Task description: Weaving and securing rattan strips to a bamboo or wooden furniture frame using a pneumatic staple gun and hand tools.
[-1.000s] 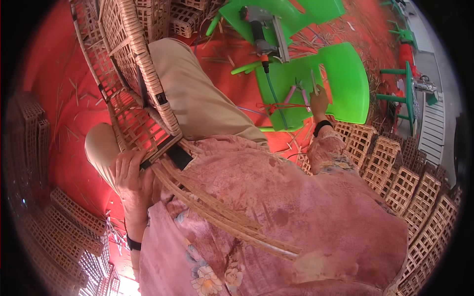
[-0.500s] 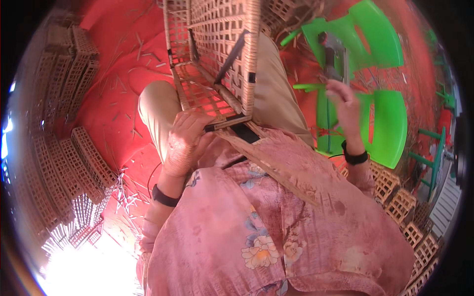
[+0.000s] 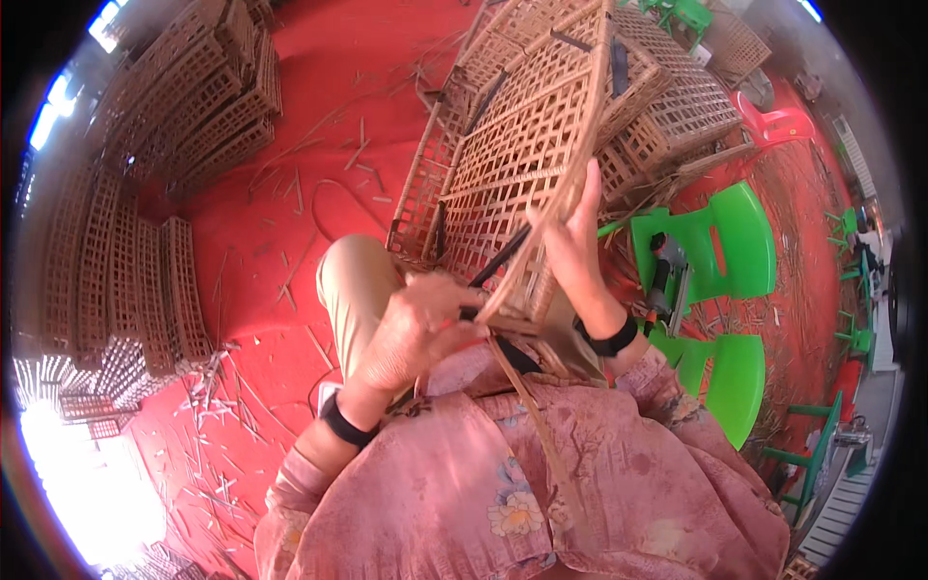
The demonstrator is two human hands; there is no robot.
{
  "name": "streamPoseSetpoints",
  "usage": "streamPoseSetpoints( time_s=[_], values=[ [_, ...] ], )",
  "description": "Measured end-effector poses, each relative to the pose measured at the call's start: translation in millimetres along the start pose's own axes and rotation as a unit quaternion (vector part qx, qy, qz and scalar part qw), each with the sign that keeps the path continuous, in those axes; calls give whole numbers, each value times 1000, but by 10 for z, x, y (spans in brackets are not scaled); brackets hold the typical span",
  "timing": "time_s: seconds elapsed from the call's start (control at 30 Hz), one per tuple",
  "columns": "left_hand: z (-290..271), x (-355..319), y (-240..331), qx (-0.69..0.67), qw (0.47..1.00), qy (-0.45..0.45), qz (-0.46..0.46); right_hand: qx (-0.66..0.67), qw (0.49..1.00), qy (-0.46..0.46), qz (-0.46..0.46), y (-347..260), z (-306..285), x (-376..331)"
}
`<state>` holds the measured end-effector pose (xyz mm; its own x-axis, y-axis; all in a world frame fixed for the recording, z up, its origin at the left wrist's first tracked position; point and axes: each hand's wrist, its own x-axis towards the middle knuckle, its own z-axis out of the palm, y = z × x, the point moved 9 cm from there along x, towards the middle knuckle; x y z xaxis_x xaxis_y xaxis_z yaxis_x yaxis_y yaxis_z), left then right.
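Observation:
A rectangular woven cane basket (image 3: 517,145) leans over my lap with its openwork side toward me. Dark bands mark its rim and struts. My left hand (image 3: 411,329) is closed at the basket's near corner; its fingertips are blurred. Along the right-hand rim, my right hand (image 3: 577,242) points upward, with the thumb on one side of the edge and straight fingers on the other. A long flat cane strip (image 3: 536,416) trails from the near corner down over my patterned pink garment.
Stacked woven baskets (image 3: 184,87) stand at left, and more baskets (image 3: 677,97) at far right. Beside my right arm are green plastic chairs (image 3: 739,242), with a dark handled tool (image 3: 664,275) on one. Cane scraps litter the red floor covering (image 3: 319,126).
My right hand has come from over the green chairs to the basket's right rim. The basket has tilted to the right, while my left hand stays at its near corner. The view has shifted.

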<state>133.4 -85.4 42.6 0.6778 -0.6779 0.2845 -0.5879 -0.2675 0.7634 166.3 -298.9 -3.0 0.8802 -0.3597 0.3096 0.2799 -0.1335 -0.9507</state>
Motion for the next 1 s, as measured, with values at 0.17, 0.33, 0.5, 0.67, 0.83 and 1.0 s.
streamPoseSetpoints(
  time_s=[0.17,0.33,0.5,0.67,0.83,1.0],
  values=[
    [-192,125,-78,-132,983,5,-124,-178,982,-60,7,-289,243,491],
    [-203,-59,-236,-155,975,45,-154,-199,951,-161,-173,-400,841,731],
    [-373,-173,-440,-178,953,156,-187,-238,949,-120,-170,-429,1174,931],
    [-388,-134,-481,-150,969,125,-149,-337,907,-162,-193,-571,1236,968],
    [-533,-106,-270,-109,980,145,-76,68,974,-217,-13,-936,1235,576],
    [-305,-109,-478,-329,922,136,-153,169,972,-151,65,-981,823,314]
  ],
)
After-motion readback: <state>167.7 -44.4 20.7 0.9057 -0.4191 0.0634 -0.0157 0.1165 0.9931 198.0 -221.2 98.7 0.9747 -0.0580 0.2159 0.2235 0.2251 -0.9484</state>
